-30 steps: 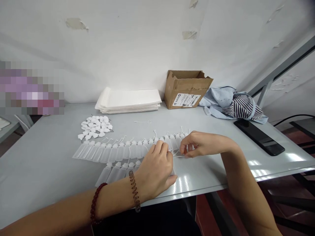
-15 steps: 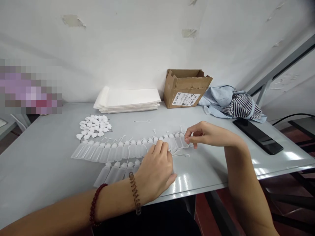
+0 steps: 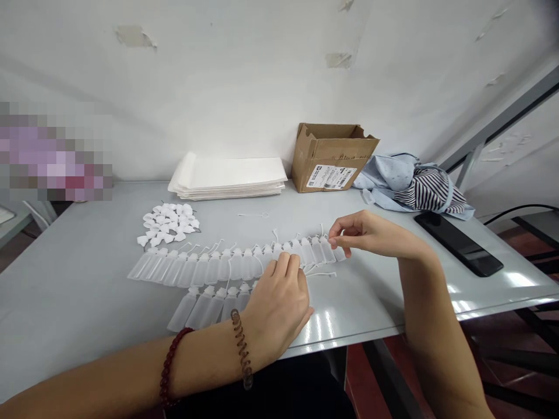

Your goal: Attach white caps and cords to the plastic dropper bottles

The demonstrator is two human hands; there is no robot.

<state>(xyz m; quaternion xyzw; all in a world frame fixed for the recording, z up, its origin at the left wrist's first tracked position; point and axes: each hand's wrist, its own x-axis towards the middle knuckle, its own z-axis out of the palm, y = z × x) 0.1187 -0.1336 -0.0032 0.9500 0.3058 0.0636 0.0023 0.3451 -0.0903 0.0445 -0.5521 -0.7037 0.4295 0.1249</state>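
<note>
A long row of small translucent plastic bottles (image 3: 200, 270) with white tops lies across the table, thin white strings sticking out from several. Nearer me is a shorter row of like bottles (image 3: 203, 305), its right part covered by my left hand (image 3: 282, 305). That hand is closed with fingers curled down; what it grips, if anything, is hidden. At the right end of the long row, my right hand (image 3: 360, 233) has thumb and forefinger pinched together by the bottle tops. Anything between them is too small to make out. Loose white strings (image 3: 321, 273) lie between the hands.
Small white bow-like pieces (image 3: 168, 223) are heaped at the left. Behind lie a stack of white envelopes (image 3: 236, 169), a single thin string (image 3: 253, 215) and a cardboard box (image 3: 334, 157). Blue cloth (image 3: 388, 177) and a black phone (image 3: 458, 243) sit at right.
My right hand has risen slightly, baring more of the last bottle at the row's right end. My left hand stays almost in place.
</note>
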